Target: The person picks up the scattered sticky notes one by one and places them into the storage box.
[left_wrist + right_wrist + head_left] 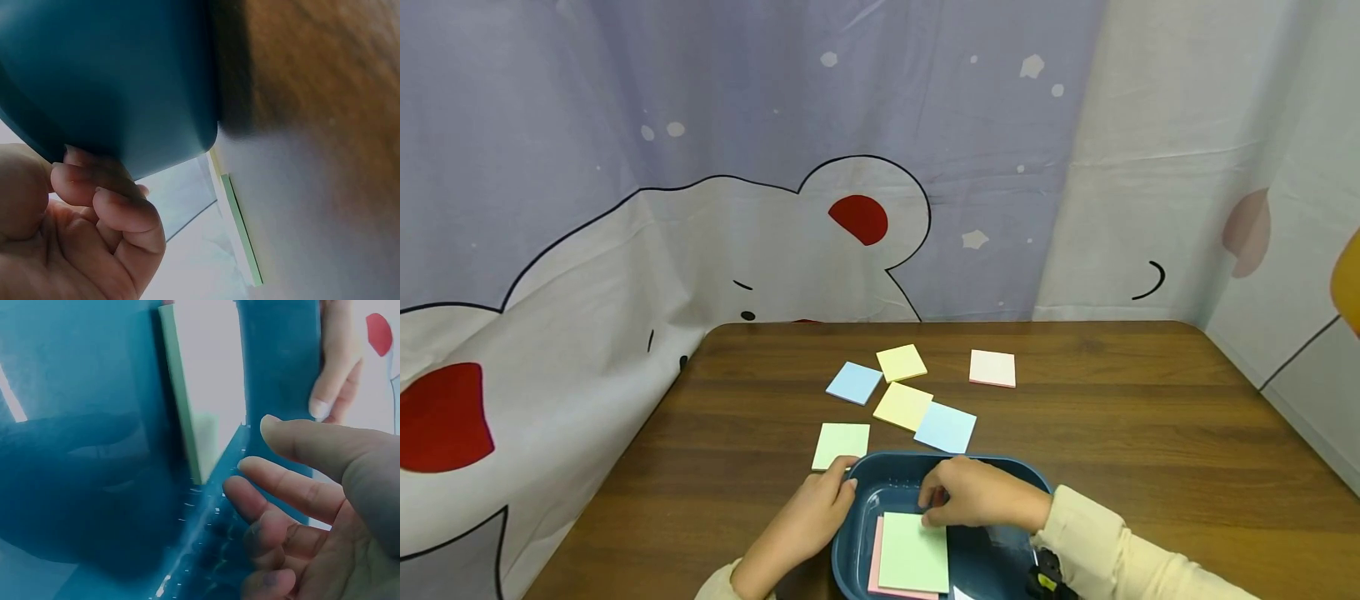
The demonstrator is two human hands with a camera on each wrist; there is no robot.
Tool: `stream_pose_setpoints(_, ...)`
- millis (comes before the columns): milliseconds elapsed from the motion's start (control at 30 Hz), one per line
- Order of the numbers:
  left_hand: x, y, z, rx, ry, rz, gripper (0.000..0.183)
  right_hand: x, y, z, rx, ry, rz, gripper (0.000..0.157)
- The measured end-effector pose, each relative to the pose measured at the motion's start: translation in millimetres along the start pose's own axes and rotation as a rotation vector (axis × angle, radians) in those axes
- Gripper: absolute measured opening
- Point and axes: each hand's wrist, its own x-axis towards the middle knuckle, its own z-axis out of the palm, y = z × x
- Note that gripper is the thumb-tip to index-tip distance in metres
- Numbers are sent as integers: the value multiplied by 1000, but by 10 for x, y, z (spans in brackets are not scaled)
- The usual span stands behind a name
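Note:
My left hand (812,512) grips the rim of a dark blue plastic basin (842,546) at its far left corner. In the left wrist view the fingers (128,212) bend against the basin's outer wall. Inside the basin a light green sticky note pad (913,554) lies over a pink sticky note pad (876,558), whose left and lower edges show. My right hand (977,493) hovers inside the basin at the green pad's far right corner. In the right wrist view its fingers (306,494) are loosely bent, apart from the green pad, with nothing between them.
Beyond the basin on the wooden table (1112,433) lie a light green pad (841,446), two yellow pads (901,363), two blue pads (946,427) and a pale pink pad (992,367). One blue pad overlaps a yellow pad's corner. A printed curtain (737,100) hangs behind.

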Motion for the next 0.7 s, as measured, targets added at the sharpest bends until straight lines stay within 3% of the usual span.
stream_pose_setpoints(367, -6, -7, -1, -5, -1, 0, 26, -40, -44, -142, 112, -29, -19, 13)
stream_pose_setpoints(700, 3, -5, 4, 7, 1, -8, 26, -34, -89, -407, 65, -8, -13, 18)
